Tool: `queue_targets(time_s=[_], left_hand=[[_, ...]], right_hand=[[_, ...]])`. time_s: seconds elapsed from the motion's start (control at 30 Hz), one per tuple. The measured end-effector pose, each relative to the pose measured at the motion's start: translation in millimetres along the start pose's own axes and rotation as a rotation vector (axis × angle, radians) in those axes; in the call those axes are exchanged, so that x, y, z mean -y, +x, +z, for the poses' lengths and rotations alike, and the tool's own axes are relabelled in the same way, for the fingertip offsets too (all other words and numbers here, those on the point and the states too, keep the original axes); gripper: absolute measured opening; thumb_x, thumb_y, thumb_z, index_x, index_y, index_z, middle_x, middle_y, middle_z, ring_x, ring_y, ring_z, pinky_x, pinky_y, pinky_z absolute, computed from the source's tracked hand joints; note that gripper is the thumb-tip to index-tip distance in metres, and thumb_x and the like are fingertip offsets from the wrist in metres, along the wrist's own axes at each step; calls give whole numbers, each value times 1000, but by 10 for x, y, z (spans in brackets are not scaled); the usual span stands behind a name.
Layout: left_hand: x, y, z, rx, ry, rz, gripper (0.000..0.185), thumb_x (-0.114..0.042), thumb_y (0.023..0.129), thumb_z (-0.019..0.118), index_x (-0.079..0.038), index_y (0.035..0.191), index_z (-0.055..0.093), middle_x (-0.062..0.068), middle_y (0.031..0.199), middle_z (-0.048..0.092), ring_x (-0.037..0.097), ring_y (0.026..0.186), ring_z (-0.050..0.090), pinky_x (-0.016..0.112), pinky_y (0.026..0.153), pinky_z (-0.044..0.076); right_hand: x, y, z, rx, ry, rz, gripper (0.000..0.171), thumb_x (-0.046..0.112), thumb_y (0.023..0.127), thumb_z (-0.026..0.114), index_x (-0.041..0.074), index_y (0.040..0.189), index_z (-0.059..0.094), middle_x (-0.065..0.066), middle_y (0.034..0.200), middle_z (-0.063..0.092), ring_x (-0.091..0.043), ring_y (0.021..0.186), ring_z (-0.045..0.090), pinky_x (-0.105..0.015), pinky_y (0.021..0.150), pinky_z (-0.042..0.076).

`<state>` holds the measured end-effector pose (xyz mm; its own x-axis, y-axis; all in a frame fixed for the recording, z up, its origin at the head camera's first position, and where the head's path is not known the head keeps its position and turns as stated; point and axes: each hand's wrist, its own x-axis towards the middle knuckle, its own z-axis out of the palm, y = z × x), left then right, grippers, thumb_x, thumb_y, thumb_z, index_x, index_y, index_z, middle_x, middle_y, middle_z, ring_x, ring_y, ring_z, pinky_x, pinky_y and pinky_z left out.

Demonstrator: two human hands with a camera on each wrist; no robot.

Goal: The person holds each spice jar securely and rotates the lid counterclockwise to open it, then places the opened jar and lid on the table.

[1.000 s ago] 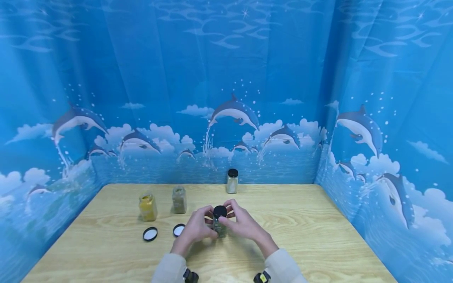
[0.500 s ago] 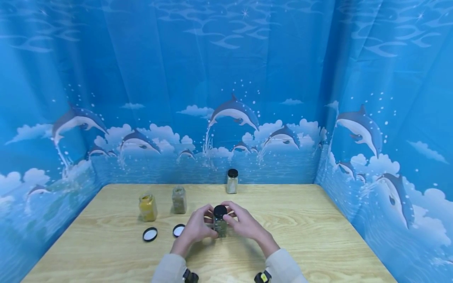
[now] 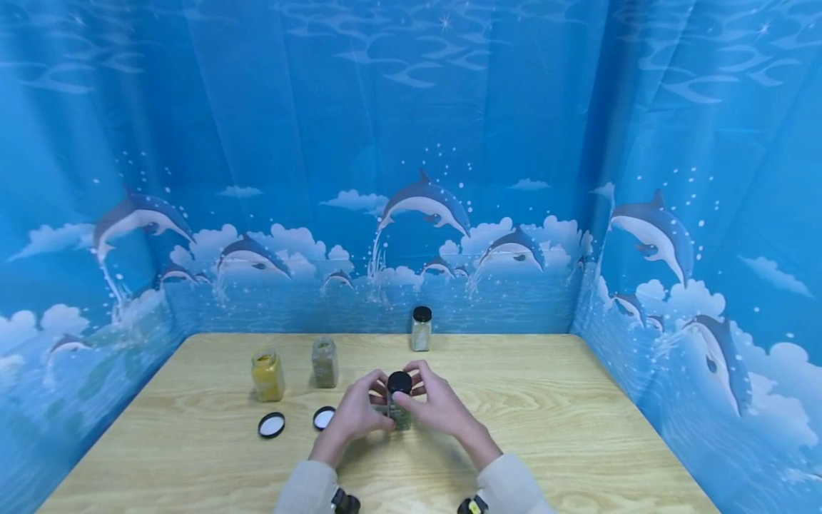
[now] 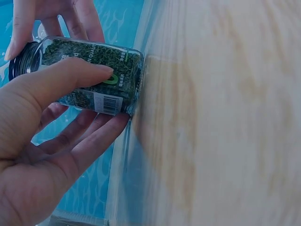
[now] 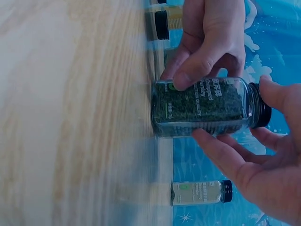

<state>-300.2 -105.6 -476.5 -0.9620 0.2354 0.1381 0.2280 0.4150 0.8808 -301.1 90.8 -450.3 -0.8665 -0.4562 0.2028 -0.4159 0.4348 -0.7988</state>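
A clear jar of green herbs (image 3: 399, 412) with a black lid (image 3: 399, 382) stands upright on the wooden table (image 3: 578, 428), near its middle. My left hand (image 3: 377, 412) grips the jar's body, thumb on the near side (image 4: 70, 75) and fingers behind. My right hand (image 3: 416, 394) curls its fingers and thumb around the black lid (image 5: 261, 112). In the right wrist view the jar (image 5: 202, 106) rests with its base on the table, with my left hand (image 5: 207, 42) on its far side.
To the left stand an uncapped jar of yellow powder (image 3: 267, 375) and an uncapped jar of brownish spice (image 3: 325, 363). Two loose black lids (image 3: 272, 425) (image 3: 324, 417) lie in front of them. A capped jar (image 3: 421, 328) stands at the table's back edge. Blue dolphin curtains enclose three sides.
My right hand's fingers have shifted a little around the black lid. The jar and my left hand stay in the same spot.
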Motion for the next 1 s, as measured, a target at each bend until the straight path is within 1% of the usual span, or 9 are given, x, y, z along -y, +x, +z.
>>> queue_targets(time_s=[0.13,0.23,0.37,0.47,0.6,0.7,0.8,0.9,1.0], left_hand=[[-3,-4,1,0,-2,-3,58,11,60,87,-11,108,63,13,106,69,29,97,75,43,85,65],[-3,-12,0,4,-6,2,58,11,60,87,-10,108,63,15,107,69,30,96,75,43,84,66],[3,-15,4,10,-7,2,58,12,60,86,-10,108,63,15,108,69,31,97,75,43,84,66],[3,-16,5,13,-7,0,58,12,60,86,-10,109,62,15,108,69,31,97,75,43,84,66],[0,-18,4,14,-8,-2,58,12,60,85,-10,109,63,15,108,68,30,98,75,43,85,66],[4,-16,6,14,-7,-2,58,12,60,85,-10,109,62,14,109,68,30,98,75,43,85,66],[5,-13,6,12,-8,0,58,12,60,85,-10,108,62,15,108,68,30,97,75,42,84,66],[5,-10,6,10,-8,5,58,12,59,86,-10,108,63,15,108,68,29,96,75,41,83,66],[2,-8,4,11,-8,6,58,12,59,86,-10,107,63,14,107,68,28,95,74,41,83,66]], right_hand=[[3,-5,14,-13,-9,2,43,29,99,68,8,132,50,-19,119,66,-32,108,68,-54,97,59],[-3,-13,-2,4,-33,-9,41,27,101,65,9,135,51,-18,120,66,-32,108,69,-51,96,60],[-6,-14,-33,43,-50,-34,39,20,104,59,10,141,52,-15,122,66,-30,110,68,-46,98,59],[-4,-4,-47,60,-54,-64,39,14,105,56,9,143,52,-13,124,66,-29,112,67,-43,99,59],[-3,8,-52,66,-66,-97,40,11,105,55,8,144,52,-14,128,66,-30,114,66,-42,101,58],[3,8,-58,73,-75,-98,41,11,106,54,9,146,51,-15,130,65,-30,116,65,-42,101,58],[6,-2,-68,85,-68,-85,44,12,106,54,6,149,47,-17,129,64,-32,116,65,-45,102,58],[4,-12,-77,96,-42,-50,50,17,106,56,4,152,43,-18,126,64,-34,117,66,-49,101,58],[5,-17,-74,93,-18,-11,54,25,105,59,6,152,41,-17,123,64,-34,116,66,-52,101,57]])
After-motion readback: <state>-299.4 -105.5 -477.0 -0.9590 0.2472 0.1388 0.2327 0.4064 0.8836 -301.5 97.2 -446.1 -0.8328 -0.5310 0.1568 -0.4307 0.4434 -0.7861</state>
